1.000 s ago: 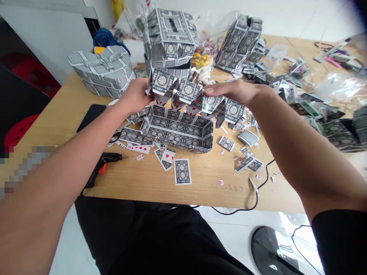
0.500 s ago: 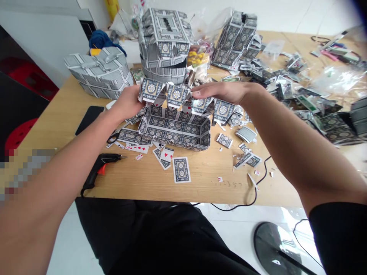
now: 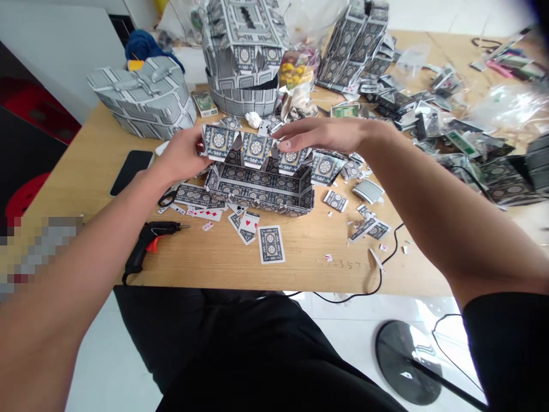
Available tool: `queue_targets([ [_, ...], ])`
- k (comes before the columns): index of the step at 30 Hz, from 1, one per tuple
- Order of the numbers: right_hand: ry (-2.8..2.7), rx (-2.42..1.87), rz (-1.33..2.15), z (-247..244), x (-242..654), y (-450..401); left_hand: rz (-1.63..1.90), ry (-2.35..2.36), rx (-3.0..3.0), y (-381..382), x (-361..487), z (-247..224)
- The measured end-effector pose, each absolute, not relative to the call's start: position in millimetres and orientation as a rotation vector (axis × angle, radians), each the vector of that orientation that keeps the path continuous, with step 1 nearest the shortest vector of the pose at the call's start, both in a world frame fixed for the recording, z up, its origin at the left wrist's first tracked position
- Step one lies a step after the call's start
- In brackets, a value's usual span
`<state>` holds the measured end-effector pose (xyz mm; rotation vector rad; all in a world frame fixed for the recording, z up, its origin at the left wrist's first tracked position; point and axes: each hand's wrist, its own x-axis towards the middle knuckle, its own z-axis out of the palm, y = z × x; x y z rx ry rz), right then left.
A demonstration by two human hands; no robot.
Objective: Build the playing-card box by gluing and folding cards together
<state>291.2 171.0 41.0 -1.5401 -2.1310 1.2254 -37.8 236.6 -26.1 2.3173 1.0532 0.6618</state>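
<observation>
My left hand (image 3: 185, 153) is closed on the left end of a row of folded playing cards (image 3: 256, 150), their patterned backs facing me. Across the top of that row lies my right hand (image 3: 330, 134), palm down with fingers stretched out. The row hangs tilted over the back edge of an open rectangular box made of playing cards (image 3: 261, 193); whether the two are joined I cannot tell. Loose cards lie in front of the box, among them a face-down card (image 3: 271, 244) and a heart card (image 3: 249, 225).
A black glue gun (image 3: 148, 246), scissors (image 3: 167, 197) and a phone (image 3: 131, 173) lie left. Behind stand a card-built house shape (image 3: 244, 63), a card basket (image 3: 143, 100) and a card tower (image 3: 351, 48). Card scraps (image 3: 403, 106) heap right; a black cable (image 3: 377, 286) crosses the front edge.
The row of folded cards has come slightly towards me and to the left, lower over the box. Both hands moved along with it. The whole view has shifted a little.
</observation>
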Motion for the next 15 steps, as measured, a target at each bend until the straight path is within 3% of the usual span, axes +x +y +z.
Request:
queue_targets([
  [15, -2.076, -1.602, 1.300, 44.4, 279.7, 170.5, 0.664, 0.862, 2.096, 252.2, -61.0, -51.7],
])
